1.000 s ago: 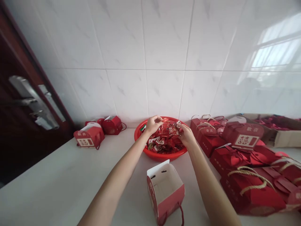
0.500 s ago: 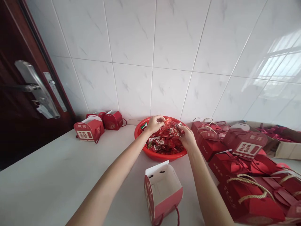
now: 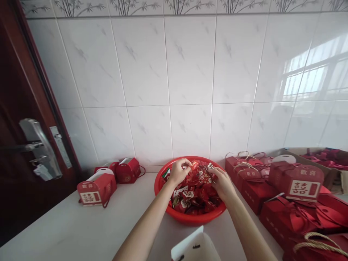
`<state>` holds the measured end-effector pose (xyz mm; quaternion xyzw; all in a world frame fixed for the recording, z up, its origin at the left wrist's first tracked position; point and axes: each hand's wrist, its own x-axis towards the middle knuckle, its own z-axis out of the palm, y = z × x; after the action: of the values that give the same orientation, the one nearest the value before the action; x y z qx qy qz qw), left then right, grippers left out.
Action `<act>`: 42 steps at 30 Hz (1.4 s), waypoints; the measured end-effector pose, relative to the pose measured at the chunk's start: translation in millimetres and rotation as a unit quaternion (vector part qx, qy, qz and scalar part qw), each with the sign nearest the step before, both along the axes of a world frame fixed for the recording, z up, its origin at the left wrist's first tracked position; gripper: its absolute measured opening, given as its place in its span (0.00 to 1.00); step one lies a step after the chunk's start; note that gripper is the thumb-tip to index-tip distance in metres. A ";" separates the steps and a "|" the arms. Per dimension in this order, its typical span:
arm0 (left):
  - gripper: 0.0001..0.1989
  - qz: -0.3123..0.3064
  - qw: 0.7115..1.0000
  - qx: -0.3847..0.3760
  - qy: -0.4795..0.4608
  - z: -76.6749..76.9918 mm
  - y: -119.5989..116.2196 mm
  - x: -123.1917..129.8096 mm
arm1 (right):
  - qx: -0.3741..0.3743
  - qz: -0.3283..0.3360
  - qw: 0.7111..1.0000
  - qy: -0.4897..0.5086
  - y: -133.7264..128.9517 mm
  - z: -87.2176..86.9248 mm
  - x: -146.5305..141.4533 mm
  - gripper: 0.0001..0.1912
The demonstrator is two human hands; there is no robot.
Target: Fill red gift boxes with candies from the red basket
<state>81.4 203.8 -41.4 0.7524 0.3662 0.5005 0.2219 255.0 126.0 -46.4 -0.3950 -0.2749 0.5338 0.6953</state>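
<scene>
A red plastic basket (image 3: 190,219) stands on the white tabletop against the wall, filled with red-wrapped candies (image 3: 194,192). My left hand (image 3: 179,173) is over its back left part, fingers curled in a pinch beside a bright red wrapper; whatever they hold is hidden. At the basket's right side, my right hand (image 3: 222,183) has its fingers closed on a wrapped candy (image 3: 210,166) with a white label. In front of the basket an open red gift box (image 3: 199,248) shows its white inside, mostly cut off by the lower edge of the view.
Closed red gift boxes with rope handles (image 3: 293,214) crowd the right side, with a cardboard carton (image 3: 337,177) behind them. Several red boxes (image 3: 103,186) stand at the back left. A dark door with a metal handle (image 3: 40,148) is at far left, and a tiled wall (image 3: 190,72) rises behind.
The view has tilted upward, so the basket and boxes sit lower and less of the open box shows. Both hands stay in the basket, with the right one at the white-labelled candy.
</scene>
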 end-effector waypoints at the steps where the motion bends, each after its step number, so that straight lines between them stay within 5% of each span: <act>1: 0.08 0.007 1.000 -0.001 0.003 0.2 0.5 -0.3 | 0.000 -0.002 1.000 -0.001 0.3 -0.1 -0.3 0.14; 12: 0.10 0.127 0.978 -0.085 0.141 -5.6 8.5 -6.4 | 0.008 -0.005 1.000 -0.013 -1.3 2.9 -1.4 0.14; 24: 0.08 0.183 0.892 -0.159 0.382 2.3 -1.9 12.0 | 0.000 -0.005 1.000 -0.026 -3.0 4.5 0.8 0.14; 42: 0.23 0.184 0.885 -0.183 0.387 -12.2 18.2 6.6 | -0.002 -0.009 0.999 -0.040 0.2 2.1 4.0 0.13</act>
<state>88.0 222.0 -53.7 0.7518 0.6396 0.1254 0.0999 259.0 126.2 -44.3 -0.4199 -0.2978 0.5115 0.6880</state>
